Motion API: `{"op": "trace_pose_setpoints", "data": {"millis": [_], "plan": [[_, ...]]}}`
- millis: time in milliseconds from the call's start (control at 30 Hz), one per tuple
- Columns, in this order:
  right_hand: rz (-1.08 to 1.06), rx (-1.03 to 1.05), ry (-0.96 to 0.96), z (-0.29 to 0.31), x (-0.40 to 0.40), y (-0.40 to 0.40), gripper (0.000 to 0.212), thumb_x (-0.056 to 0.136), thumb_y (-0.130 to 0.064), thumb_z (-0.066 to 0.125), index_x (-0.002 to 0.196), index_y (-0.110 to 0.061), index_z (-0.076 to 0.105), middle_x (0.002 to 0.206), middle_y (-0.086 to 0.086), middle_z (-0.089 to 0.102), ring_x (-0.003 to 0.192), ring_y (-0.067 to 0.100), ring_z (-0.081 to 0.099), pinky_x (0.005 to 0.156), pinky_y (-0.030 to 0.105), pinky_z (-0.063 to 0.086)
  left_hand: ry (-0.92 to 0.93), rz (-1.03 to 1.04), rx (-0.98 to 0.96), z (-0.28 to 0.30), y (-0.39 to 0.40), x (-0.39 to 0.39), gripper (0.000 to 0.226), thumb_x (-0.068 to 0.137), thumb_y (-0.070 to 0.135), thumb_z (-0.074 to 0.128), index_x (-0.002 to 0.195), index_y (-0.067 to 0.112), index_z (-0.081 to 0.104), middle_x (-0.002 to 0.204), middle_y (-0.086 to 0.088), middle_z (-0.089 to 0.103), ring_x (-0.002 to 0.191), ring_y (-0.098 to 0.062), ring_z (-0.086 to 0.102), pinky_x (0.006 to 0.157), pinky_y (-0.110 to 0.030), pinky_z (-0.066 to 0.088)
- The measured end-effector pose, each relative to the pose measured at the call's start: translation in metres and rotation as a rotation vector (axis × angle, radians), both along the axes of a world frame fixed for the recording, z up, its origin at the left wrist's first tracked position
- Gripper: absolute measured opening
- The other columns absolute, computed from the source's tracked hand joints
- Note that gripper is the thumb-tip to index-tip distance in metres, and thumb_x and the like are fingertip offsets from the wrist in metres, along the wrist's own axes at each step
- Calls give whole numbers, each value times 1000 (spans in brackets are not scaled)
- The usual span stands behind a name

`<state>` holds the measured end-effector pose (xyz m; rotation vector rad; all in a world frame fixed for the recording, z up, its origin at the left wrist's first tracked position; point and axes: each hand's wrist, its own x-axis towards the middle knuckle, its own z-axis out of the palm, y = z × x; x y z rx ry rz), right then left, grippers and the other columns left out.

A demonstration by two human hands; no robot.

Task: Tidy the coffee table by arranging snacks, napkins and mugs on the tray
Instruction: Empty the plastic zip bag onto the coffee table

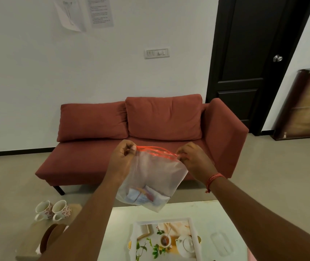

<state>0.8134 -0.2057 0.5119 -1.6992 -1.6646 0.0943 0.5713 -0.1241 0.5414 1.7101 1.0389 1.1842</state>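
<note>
- Hanging in the air above the far edge of the coffee table, a clear zip bag with a red seal strip is held up by both hands.
- The left hand is pinched shut on the left end of the red strip, fingers curled in tight.
- The right hand is closed on the right end of the strip the same way; a red thread band is worn on that wrist.
- Some small wrapped snacks can be made out at the bottom of the bag, kinda blurry though.
- The tray, white-rimmed with a teapot picture printed on it, is set on the table right below the bag, not touching it.
- Two flowery mugs are parked side by side on a low wooden stand off to the left, well apart from the tray.
- A red sofa is seen behind it all.
</note>
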Motion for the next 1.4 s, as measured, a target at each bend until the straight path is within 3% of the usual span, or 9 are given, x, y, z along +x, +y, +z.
{"op": "trace_pose_setpoints", "data": {"millis": [300,433,600,667,833,967,1100,1300,1400], "plan": [[121,97,-186,8,-36,11,19,90,-9,59,103,-14,72,100,6,63,89,25,57,79,37,51,73,-70,16,-3,-3,11,20,97,8,56,82,21,58,78,5,55,72,-6,46,67,-11,40],[-3,96,-50,4,-32,15,12,84,-7,65,95,-12,63,104,5,56,86,25,56,77,41,51,85,-117,31,-1,-3,8,17,98,9,56,83,17,59,77,5,53,69,-3,44,67,-15,39],[55,-253,149,12,-26,15,20,87,-25,68,105,-19,60,96,2,67,87,23,61,79,36,49,114,-166,24,-3,-1,4,15,99,12,55,86,16,59,80,0,56,74,-8,48,71,-25,42],[95,-318,72,12,-24,15,9,92,-29,62,85,-25,59,81,1,65,78,21,59,73,35,46,108,-167,6,-4,-2,6,16,100,13,55,85,19,60,80,1,57,75,-9,49,72,-25,43],[219,-467,188,3,-28,14,35,101,-39,50,73,-19,58,64,-3,61,56,10,57,58,23,43,102,-117,-9,-7,1,9,11,99,14,56,89,16,61,83,0,58,77,-9,50,75,-25,44],[240,-458,326,-6,-34,11,43,102,-44,45,69,-19,58,59,-3,59,53,10,55,63,32,48,83,-106,-28,-9,2,10,10,99,13,56,91,13,62,85,-1,59,78,-9,51,76,-24,44],[239,-464,487,-11,-39,7,41,104,-34,45,80,-7,64,60,-5,51,54,9,42,59,29,38,74,-123,-44,-13,3,11,9,98,13,57,92,12,62,86,-2,59,80,-12,51,77,-28,45],[199,-439,469,-18,-41,6,33,100,-28,53,68,-23,62,62,-9,55,58,8,45,62,29,42,36,-127,-51,-12,3,13,17,98,8,57,86,20,61,86,-1,58,81,-12,50,75,-18,43],[190,-409,417,-14,-42,3,25,96,-29,60,73,-26,66,62,-13,58,55,0,47,60,22,42,32,-123,-61,-13,3,11,20,98,9,57,86,24,61,86,2,59,81,-10,51,77,-23,44]]}}
